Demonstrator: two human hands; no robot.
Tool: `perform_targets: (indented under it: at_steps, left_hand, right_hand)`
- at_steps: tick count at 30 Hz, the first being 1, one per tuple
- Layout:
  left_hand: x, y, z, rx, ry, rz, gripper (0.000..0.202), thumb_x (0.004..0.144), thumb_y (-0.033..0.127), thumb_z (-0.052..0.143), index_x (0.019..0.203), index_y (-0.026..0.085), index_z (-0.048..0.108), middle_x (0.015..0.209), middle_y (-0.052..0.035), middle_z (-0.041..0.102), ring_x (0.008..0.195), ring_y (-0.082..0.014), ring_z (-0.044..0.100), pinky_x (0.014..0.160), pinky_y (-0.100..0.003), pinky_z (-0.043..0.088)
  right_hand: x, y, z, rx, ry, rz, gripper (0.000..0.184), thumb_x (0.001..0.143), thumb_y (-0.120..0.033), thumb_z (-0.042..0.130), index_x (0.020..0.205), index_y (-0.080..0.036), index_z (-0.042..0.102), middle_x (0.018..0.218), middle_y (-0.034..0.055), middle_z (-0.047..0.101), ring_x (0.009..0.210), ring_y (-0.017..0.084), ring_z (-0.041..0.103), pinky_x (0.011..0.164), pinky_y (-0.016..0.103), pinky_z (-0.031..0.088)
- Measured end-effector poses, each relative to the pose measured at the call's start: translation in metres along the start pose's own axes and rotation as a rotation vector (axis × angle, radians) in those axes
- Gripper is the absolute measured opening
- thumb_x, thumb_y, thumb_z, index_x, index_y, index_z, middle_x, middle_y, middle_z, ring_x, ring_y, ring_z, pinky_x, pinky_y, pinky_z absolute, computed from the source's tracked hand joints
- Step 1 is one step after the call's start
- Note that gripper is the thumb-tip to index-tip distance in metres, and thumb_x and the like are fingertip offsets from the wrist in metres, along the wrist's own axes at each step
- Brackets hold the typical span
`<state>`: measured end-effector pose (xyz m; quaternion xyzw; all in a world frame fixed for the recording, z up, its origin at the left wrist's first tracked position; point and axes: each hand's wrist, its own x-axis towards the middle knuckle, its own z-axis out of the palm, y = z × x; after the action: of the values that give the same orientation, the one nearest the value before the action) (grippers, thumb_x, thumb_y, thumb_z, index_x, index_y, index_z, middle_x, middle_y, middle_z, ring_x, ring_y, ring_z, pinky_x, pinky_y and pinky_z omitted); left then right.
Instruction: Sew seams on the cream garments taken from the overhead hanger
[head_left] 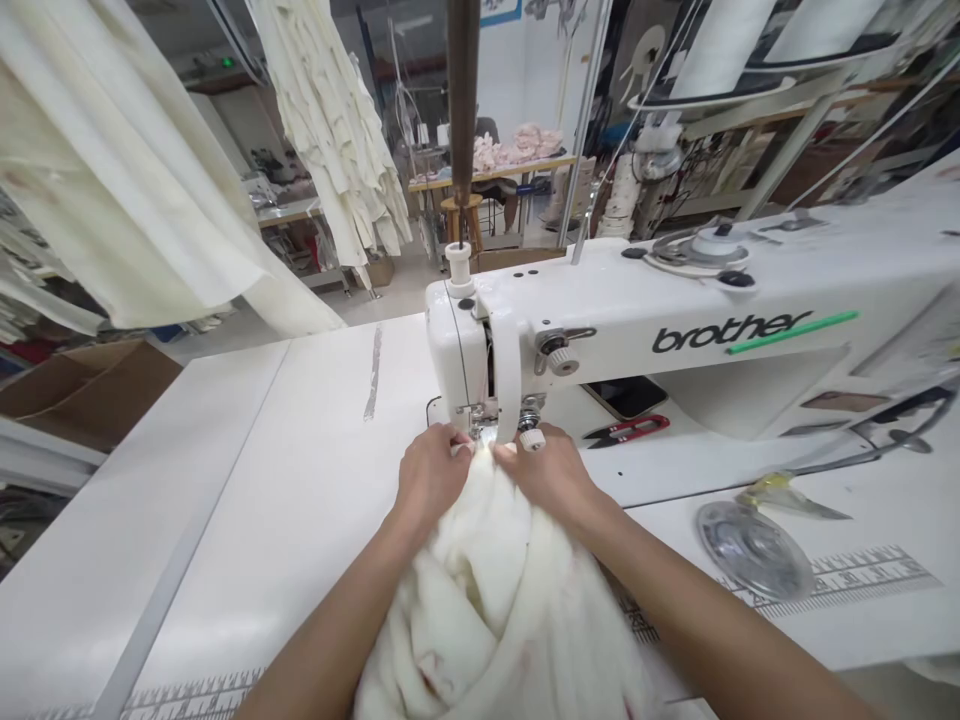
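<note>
left hand (431, 475) and right hand (551, 468) both clamped on the bunched cream fabric (487, 590), presser foot (472, 418) just ahead of them.

View: head-worn camera, looking out from the person's head
Facing: pointing forward and tilting down across the bench (247, 520) toward the sewing machine (645, 320)
Nearness: hanging close above the left hand (431, 475), right hand (551, 470) and white fabric (487, 600)

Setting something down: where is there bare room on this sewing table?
The widest bare patch is the white sewing table left of the left hand, bordered by the sewing machine head and the table's left edge. Right of the right hand is crowded: red snips, a phone, a clear plastic disc. Cream fabric fills the front.
</note>
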<state>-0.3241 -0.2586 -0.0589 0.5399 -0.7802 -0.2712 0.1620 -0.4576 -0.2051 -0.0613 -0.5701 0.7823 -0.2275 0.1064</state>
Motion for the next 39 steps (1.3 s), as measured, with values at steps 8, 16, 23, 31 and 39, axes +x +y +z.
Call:
perform_targets:
  at_steps: [8, 16, 23, 31, 39]
  left_hand:
    - [0.004, -0.001, -0.001, -0.047, -0.03, 0.013, 0.014, 0.075, 0.027, 0.047, 0.078, 0.02, 0.058, 0.084, -0.0043, 0.065, 0.081, -0.0215, 0.057, 0.062, -0.026, 0.035]
    - [0.005, -0.002, 0.0, -0.061, -0.008, 0.033, 0.012, 0.076, 0.026, 0.05, 0.079, 0.02, 0.06, 0.084, -0.0051, 0.066, 0.082, -0.0206, 0.058, 0.064, -0.026, 0.038]
    - [0.007, -0.002, 0.001, -0.015, 0.009, 0.042, 0.013, 0.078, 0.029, 0.048, 0.076, 0.019, 0.057, 0.084, -0.0045, 0.065, 0.081, -0.0206, 0.058, 0.063, -0.026, 0.037]
    - [0.01, -0.006, 0.005, 0.014, 0.05, 0.045, 0.017, 0.079, 0.028, 0.045, 0.09, 0.02, 0.056, 0.085, -0.0049, 0.065, 0.078, -0.0205, 0.058, 0.062, -0.027, 0.037]
    - [0.012, -0.006, 0.005, 0.006, 0.063, 0.045, 0.02, 0.078, 0.026, 0.047, 0.095, 0.018, 0.055, 0.088, -0.0075, 0.064, 0.084, -0.0226, 0.058, 0.066, -0.028, 0.039]
  right_hand:
    - [-0.003, 0.001, 0.002, -0.039, 0.068, -0.061, 0.015, 0.076, -0.02, 0.052, 0.062, -0.02, 0.057, 0.061, 0.0002, 0.061, 0.055, 0.014, 0.053, 0.048, 0.022, 0.03]
    - [-0.001, 0.002, 0.002, -0.024, 0.087, -0.105, 0.016, 0.077, -0.019, 0.053, 0.064, -0.019, 0.06, 0.062, 0.0002, 0.062, 0.056, 0.014, 0.054, 0.049, 0.021, 0.03]
    - [0.001, 0.002, 0.005, -0.007, 0.093, -0.126, 0.016, 0.079, -0.02, 0.05, 0.064, -0.018, 0.058, 0.063, 0.0, 0.06, 0.056, 0.013, 0.052, 0.05, 0.022, 0.028]
    - [0.006, 0.005, 0.013, -0.05, 0.091, -0.096, 0.016, 0.079, -0.023, 0.05, 0.066, -0.017, 0.056, 0.065, 0.0017, 0.06, 0.057, 0.014, 0.051, 0.05, 0.023, 0.026]
    - [0.006, 0.006, 0.018, -0.102, 0.112, -0.114, 0.013, 0.076, -0.018, 0.05, 0.064, -0.017, 0.056, 0.059, 0.0027, 0.057, 0.056, 0.015, 0.05, 0.049, 0.024, 0.022]
